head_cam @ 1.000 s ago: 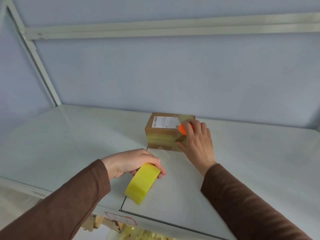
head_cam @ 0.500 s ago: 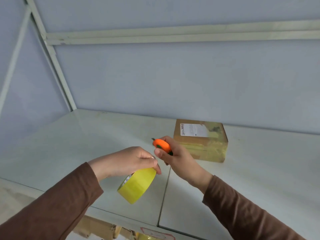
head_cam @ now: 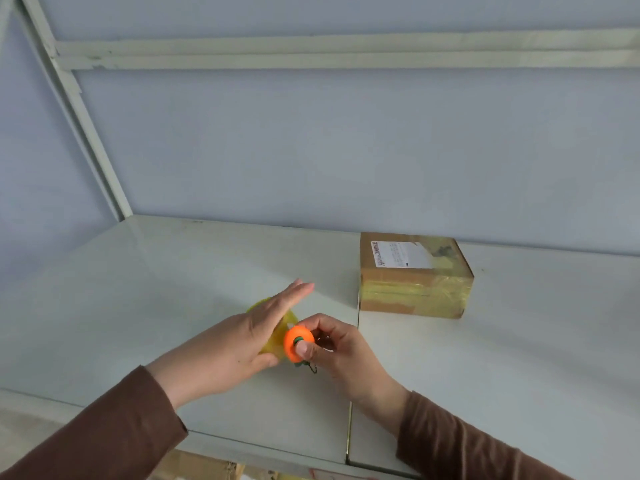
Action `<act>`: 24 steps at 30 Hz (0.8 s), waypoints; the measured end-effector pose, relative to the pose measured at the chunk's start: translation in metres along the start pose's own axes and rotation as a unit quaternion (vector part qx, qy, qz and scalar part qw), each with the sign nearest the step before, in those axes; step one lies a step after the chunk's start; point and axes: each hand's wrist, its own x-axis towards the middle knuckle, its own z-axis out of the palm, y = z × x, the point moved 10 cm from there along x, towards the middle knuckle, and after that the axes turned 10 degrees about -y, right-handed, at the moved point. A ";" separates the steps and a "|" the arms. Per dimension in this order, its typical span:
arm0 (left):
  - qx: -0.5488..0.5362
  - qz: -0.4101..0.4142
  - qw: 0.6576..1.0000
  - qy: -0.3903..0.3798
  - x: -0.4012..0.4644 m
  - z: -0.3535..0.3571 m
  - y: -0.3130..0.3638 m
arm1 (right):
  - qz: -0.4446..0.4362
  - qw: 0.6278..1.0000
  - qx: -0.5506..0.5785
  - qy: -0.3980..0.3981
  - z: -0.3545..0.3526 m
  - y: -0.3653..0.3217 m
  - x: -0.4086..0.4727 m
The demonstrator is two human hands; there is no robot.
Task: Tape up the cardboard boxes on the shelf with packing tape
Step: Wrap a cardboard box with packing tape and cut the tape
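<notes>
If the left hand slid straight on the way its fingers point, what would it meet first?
The left hand points up and right, over bare shelf. That line seems to pass left of the cardboard box and reach the back wall first, though depth is unclear.

We seem to be in a storeroom or small packing area. A pale metal shelf (head_cam: 145,306) made of two panels butted together fills the view, with white angle-iron uprights (head_cam: 74,109) and a cross rail (head_cam: 346,51) of the rack standing against a plain blue-grey wall (head_cam: 346,150). A sealed cardboard box (head_cam: 414,275) with a printed shipping label (head_cam: 400,255) sits on the shelf (wrapped in yellowish tape), and below the front edge we glimpse more cardboard (head_cam: 197,464) stored on a lower level.
</notes>
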 end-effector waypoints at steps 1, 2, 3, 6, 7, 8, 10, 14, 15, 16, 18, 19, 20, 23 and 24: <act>0.005 0.003 1.000 -0.009 0.000 0.006 -0.001 | 0.005 1.000 -0.012 0.007 -0.004 0.003 0.000; 0.002 0.009 1.000 -0.016 -0.001 0.010 -0.001 | 0.014 1.000 -0.021 0.017 -0.008 0.006 -0.001; -0.015 0.013 1.000 -0.020 -0.002 0.015 -0.003 | 0.023 0.999 -0.023 0.024 -0.012 0.008 -0.002; -0.098 0.023 0.995 0.005 -0.008 0.015 -0.008 | 0.050 0.996 -0.056 0.052 -0.024 0.014 -0.004; -0.117 0.025 0.993 0.016 -0.010 0.014 -0.010 | 0.055 0.994 -0.071 0.056 -0.025 0.015 -0.005; -0.123 0.023 0.992 0.021 -0.010 0.013 -0.010 | 0.058 0.993 -0.087 0.059 -0.026 0.013 -0.008; -0.090 0.017 0.995 0.028 -0.010 0.008 -0.005 | 0.043 0.987 -0.139 0.071 -0.033 0.001 -0.014; -0.051 0.042 0.992 0.108 0.000 -0.025 0.030 | -0.045 0.962 -0.231 0.142 -0.080 -0.048 -0.038; -0.049 0.052 0.989 0.126 0.007 -0.031 0.043 | -0.066 0.950 -0.252 0.170 -0.098 -0.058 -0.049; -0.045 0.060 0.987 0.140 0.014 -0.036 0.055 | -0.081 0.939 -0.272 0.197 -0.115 -0.067 -0.058; -0.039 0.070 0.985 0.153 0.038 -0.039 0.078 | -0.102 0.916 -0.297 0.249 -0.153 -0.079 -0.079; -0.042 0.072 0.984 0.158 0.052 -0.040 0.086 | -0.106 0.907 -0.300 0.277 -0.173 -0.081 -0.088; -0.052 0.069 0.983 0.162 0.068 -0.040 0.092 | -0.103 0.899 -0.303 0.301 -0.193 -0.083 -0.097; -0.123 0.020 0.977 0.174 0.117 -0.043 0.088 | -0.073 0.893 -0.323 0.304 -0.236 -0.081 -0.101; -0.141 0.011 0.974 0.177 0.130 -0.045 0.085 | -0.056 0.894 -0.346 0.280 -0.241 -0.079 -0.094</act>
